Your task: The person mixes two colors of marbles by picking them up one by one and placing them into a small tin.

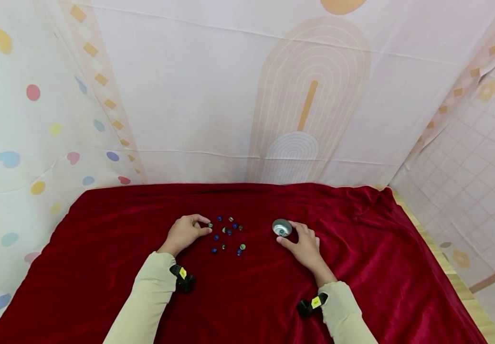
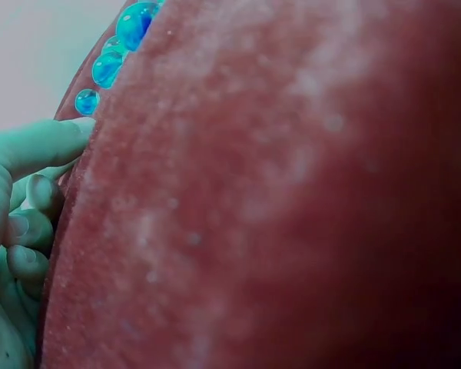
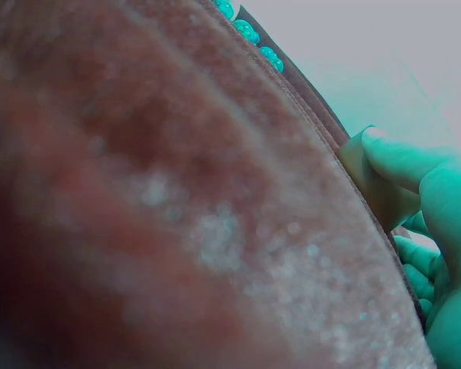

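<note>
Several small glass marbles, some blue like the one at the back and some green, lie scattered on the red cloth in the middle of the head view. At their left edge my left hand pinches a green marble between thumb and index fingertip. In the left wrist view that marble is hidden, while blue marbles show beyond the index finger. My right hand grips a small silver metal cup by its side, thumb in front. The cup's mouth faces up, and a small bluish spot shows inside.
Dark red velvet cloth covers the table, wrinkled toward the right. A pale wooden edge shows along the right side. Patterned fabric walls stand behind and on both sides. Each wrist wears a black camera.
</note>
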A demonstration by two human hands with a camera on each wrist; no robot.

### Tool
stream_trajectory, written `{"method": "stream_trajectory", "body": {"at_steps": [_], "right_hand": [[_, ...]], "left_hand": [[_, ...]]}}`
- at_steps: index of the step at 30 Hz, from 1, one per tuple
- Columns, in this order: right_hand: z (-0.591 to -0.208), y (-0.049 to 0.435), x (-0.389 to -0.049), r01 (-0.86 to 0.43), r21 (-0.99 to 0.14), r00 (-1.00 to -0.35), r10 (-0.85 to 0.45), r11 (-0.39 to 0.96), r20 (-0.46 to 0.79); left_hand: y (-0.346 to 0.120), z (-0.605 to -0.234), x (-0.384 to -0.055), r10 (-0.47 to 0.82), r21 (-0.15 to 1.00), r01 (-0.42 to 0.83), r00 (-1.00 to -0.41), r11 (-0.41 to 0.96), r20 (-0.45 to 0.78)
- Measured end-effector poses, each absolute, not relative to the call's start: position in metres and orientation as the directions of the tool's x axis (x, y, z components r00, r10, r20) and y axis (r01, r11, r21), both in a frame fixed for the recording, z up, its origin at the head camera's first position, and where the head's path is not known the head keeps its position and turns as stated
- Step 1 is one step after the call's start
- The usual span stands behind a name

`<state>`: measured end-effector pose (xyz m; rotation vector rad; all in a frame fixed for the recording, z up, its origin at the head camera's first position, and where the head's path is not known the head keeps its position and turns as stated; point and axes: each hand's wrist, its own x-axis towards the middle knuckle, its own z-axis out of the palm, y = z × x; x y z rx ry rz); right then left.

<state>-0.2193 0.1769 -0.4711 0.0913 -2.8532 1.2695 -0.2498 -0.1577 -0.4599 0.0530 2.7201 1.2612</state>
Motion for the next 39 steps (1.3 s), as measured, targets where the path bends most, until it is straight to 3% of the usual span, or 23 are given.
{"method": "stream_trajectory", "body": {"at_steps": [22,39], "right_hand": [[-0.4741,0.1773,-0.2183,-0.063,-0.753,-0.998,-0.042,0.654,0.048],[-0.4737,0.1765,-0.2205,-0.082,-0.74,-0.997,-0.048,0.667,0.068]], "left_hand": [[-0.1553,-0.4639,-0.251,0.086,0.74,0.003,-0.994,0.672,-0.074],[-0.1544,-0.4594,-0.249,0.119,0.813,0.028,-0.992,0.581,-0.052]]}}
